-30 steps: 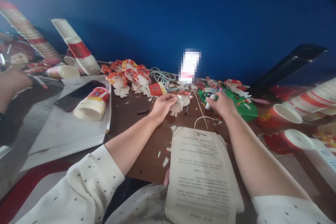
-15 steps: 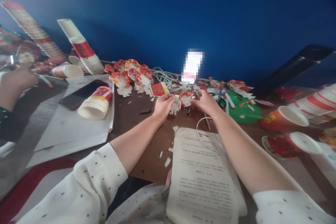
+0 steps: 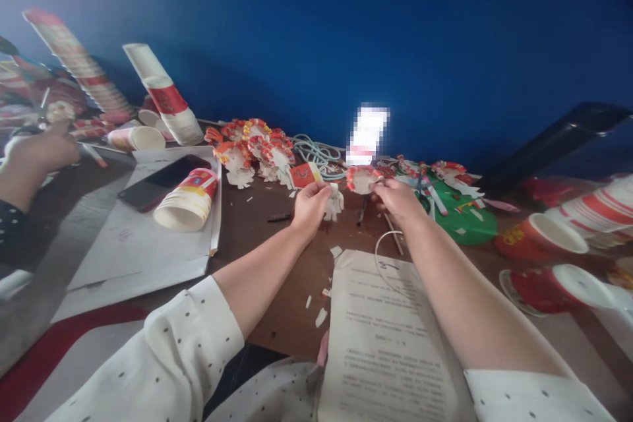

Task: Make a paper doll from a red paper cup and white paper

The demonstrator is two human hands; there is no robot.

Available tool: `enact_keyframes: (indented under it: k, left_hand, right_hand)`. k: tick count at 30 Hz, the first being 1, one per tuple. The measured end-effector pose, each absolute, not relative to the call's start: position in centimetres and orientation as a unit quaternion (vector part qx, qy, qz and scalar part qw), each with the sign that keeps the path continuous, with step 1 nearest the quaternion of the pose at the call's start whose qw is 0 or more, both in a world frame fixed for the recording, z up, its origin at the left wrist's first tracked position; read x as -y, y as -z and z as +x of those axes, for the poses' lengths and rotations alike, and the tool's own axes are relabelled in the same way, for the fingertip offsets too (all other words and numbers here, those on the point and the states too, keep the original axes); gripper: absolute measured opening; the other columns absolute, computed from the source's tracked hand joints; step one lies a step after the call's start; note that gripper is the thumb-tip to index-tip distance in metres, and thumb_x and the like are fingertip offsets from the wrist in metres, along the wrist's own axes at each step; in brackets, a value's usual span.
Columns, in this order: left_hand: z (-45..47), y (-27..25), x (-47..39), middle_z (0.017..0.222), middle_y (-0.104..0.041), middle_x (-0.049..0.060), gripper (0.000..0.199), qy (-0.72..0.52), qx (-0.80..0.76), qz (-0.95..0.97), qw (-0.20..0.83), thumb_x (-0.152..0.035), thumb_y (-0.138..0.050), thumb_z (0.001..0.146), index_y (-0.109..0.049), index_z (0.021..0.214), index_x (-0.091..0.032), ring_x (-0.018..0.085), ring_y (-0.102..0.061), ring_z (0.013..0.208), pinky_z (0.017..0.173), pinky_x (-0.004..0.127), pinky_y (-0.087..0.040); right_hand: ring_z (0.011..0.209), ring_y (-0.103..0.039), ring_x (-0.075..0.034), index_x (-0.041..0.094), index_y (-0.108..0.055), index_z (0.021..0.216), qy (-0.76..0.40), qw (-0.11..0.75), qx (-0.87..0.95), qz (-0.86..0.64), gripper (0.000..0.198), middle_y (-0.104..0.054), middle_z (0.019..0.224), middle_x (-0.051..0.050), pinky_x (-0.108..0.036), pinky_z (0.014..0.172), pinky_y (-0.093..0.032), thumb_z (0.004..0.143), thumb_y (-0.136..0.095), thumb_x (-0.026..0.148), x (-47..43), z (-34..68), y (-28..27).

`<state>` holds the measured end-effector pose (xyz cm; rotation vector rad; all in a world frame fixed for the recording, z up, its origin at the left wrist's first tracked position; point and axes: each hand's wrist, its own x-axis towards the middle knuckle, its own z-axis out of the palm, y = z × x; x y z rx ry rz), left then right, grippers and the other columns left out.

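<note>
My left hand (image 3: 310,208) is closed, pinching a white paper cutout (image 3: 335,203) with notched edges between thumb and fingertips. A short gap to the right, my right hand (image 3: 398,199) is closed on a paper piece with a curled red-and-white rim (image 3: 363,179). The two pieces are apart, both held just over the brown table. Just behind my left hand lies a red-and-yellow paper piece (image 3: 305,175). A heap of similar curled paper cutouts (image 3: 257,145) lies further left.
Printed sheets (image 3: 380,336) lie in front of me. A lit phone screen (image 3: 368,135) stands by the blue wall. Stacked paper cups (image 3: 185,201) rest on a white box (image 3: 119,244) beside a dark phone (image 3: 163,181). More cups (image 3: 544,237) lie right. A co-worker's hand (image 3: 47,151) is at far left.
My right hand has drawn the red-rimmed piece up and right, widening the gap to the white cutout. The whole view has shifted slightly. My left hand keeps its hold.
</note>
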<state>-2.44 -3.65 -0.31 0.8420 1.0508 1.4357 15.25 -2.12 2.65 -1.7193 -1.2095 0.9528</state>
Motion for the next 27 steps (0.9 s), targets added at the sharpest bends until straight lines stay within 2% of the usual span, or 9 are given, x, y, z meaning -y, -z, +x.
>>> enact_keyframes:
  k: [3, 6, 9, 14, 19, 27]
  left_hand:
    - [-2.5, 0.5, 3.5, 0.054, -0.055, -0.004, 0.018, -0.602, -0.446, 0.368, 0.551, -0.031, -0.067, 0.065, -0.063, 0.071, -0.015, 0.005, -0.043, 0.046, 0.048, 0.018, -0.033]
    - [-2.5, 0.9, 3.5, 0.057, -0.057, -0.003, 0.023, -0.564, -0.476, 0.409, 0.537, -0.035, -0.068, 0.066, -0.066, 0.075, -0.015, 0.006, -0.045, 0.048, 0.050, 0.019, -0.035]
    - [-2.5, 1.2, 3.5, 0.059, -0.059, -0.002, 0.028, -0.532, -0.485, 0.450, 0.529, -0.039, -0.068, 0.067, -0.068, 0.080, -0.014, 0.007, -0.046, 0.050, 0.051, 0.019, -0.035]
    - [-2.5, 0.9, 3.6, 0.065, -0.063, 0.001, 0.032, -0.502, -0.474, 0.474, 0.546, -0.041, -0.068, 0.068, -0.070, 0.086, -0.014, 0.008, -0.050, 0.054, 0.054, 0.020, -0.039]
    - [-2.4, 0.7, 3.8, 0.059, -0.060, -0.002, 0.031, -0.483, -0.485, 0.486, 0.544, -0.041, -0.069, 0.068, -0.070, 0.085, -0.015, 0.008, -0.048, 0.050, 0.052, 0.020, -0.038]
    - [-2.4, 0.9, 3.8, 0.067, -0.065, 0.001, 0.030, -0.476, -0.484, 0.498, 0.541, -0.038, -0.068, 0.069, -0.070, 0.086, -0.014, 0.010, -0.053, 0.056, 0.057, 0.022, -0.042]
  right_hand:
    - [0.041, -0.044, -0.008, 0.021, -0.053, 0.070, -0.446, 0.529, 0.389, -0.608, 0.016, -0.055, 0.057, 0.002, -0.020, 0.033, -0.027, 0.063, -0.065, 0.031, 2.7, 14.3, -2.7]
    - [0.050, -0.052, -0.010, 0.021, -0.054, 0.071, -0.472, 0.579, 0.350, -0.566, 0.018, -0.059, 0.064, 0.001, -0.019, 0.033, -0.027, 0.059, -0.068, 0.027, 3.2, 13.1, -2.7]
    - [0.051, -0.053, -0.009, 0.020, -0.058, 0.073, -0.492, 0.589, 0.334, -0.547, 0.021, -0.062, 0.070, 0.001, -0.019, 0.033, -0.027, 0.058, -0.070, 0.027, 3.5, 12.3, -2.7]
    - [0.056, -0.054, -0.011, 0.019, -0.061, 0.074, -0.494, 0.589, 0.344, -0.539, 0.024, -0.060, 0.066, 0.002, -0.019, 0.036, -0.027, 0.056, -0.073, 0.029, 3.8, 12.1, -2.2]
    - [0.058, -0.051, -0.011, 0.018, -0.064, 0.077, -0.479, 0.570, 0.378, -0.550, 0.028, -0.056, 0.061, 0.003, -0.019, 0.042, -0.030, 0.056, -0.074, 0.034, 3.8, 12.2, -1.7]
    - [0.056, -0.051, -0.012, 0.019, -0.065, 0.077, -0.433, 0.553, 0.402, -0.587, 0.030, -0.057, 0.061, 0.003, -0.022, 0.047, -0.035, 0.057, -0.074, 0.038, 4.2, 12.0, -1.3]
